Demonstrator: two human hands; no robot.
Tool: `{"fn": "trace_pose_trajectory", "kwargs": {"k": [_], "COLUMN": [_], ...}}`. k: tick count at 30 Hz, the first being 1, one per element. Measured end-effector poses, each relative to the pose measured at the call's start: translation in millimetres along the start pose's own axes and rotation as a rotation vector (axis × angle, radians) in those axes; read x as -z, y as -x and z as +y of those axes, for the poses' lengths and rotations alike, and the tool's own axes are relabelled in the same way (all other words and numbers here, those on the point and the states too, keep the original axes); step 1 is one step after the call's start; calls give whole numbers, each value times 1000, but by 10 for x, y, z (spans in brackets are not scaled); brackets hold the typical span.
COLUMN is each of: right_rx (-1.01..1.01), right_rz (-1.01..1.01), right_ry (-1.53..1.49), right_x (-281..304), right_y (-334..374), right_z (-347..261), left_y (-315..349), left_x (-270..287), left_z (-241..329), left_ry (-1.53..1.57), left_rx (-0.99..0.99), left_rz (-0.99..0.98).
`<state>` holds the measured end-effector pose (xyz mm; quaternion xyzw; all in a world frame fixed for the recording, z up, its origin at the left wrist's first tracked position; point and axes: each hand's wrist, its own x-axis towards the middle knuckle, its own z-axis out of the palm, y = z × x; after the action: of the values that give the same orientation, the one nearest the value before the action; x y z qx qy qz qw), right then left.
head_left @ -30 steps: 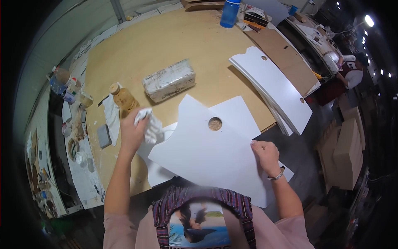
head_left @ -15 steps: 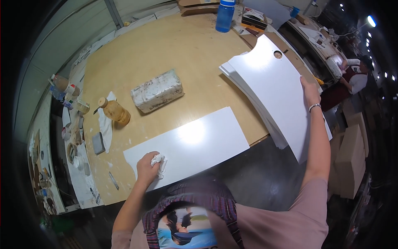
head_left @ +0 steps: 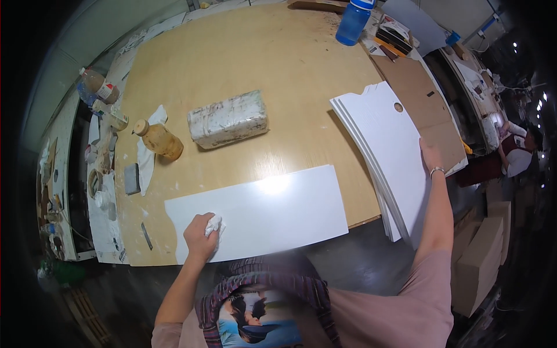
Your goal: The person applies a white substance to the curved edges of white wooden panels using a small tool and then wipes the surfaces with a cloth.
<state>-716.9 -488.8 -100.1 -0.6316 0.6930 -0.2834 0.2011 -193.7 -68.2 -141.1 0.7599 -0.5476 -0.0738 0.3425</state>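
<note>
My left hand [head_left: 199, 236] is closed round a crumpled white cloth [head_left: 213, 225] at the left end of a glossy white panel [head_left: 278, 203]. That panel lies flat along the table's near edge, and its left end is cut in a curve. To the right, my right hand [head_left: 431, 155] rests on the outer edge of the top board in a stack of white panels [head_left: 386, 145]. Its fingers lie over the edge, partly hidden. The top board has a round hole and a notched far end; the stack's near end juts past the table edge.
A wrapped, stained block [head_left: 228, 119] and a yellowish bottle [head_left: 158, 140] stand on the wooden table [head_left: 261, 64]. A grey sanding block [head_left: 132, 178] and a thin blade [head_left: 147, 236] lie at left. A blue water bottle [head_left: 353, 24] is far right. Another person [head_left: 516, 151] works beyond.
The top panel of the right-hand stack has come down onto the others, and my right hand has lowered with it. My left hand still grips the cloth on the near panel. The view has shifted.
</note>
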Motion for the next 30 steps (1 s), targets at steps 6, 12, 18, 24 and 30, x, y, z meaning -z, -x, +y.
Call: {"fn": "trace_pose_trajectory", "kwargs": {"k": [6, 12, 18, 24, 30], "right_rx": [105, 760, 655, 651, 661], "right_rz": [-28, -116, -365, -345, -358], "right_ry": [720, 312, 432, 499, 462], "right_x": [-184, -1216, -1758, -1947, -2010], "right_y": [20, -67, -119, -179, -296], "right_z": [-938, -1790, -2123, -2198, -2192], "left_y": [-20, -57, -50, -86, -113], "left_x": [-12, -37, -52, -52, -30], "left_z": [-7, -34, -97, -117, -128], "left_ry": [-35, -52, -66, -53, -55], "left_rx": [-29, -36, -33, -38, -40], "left_rz": [28, 12, 10, 36, 37]}}
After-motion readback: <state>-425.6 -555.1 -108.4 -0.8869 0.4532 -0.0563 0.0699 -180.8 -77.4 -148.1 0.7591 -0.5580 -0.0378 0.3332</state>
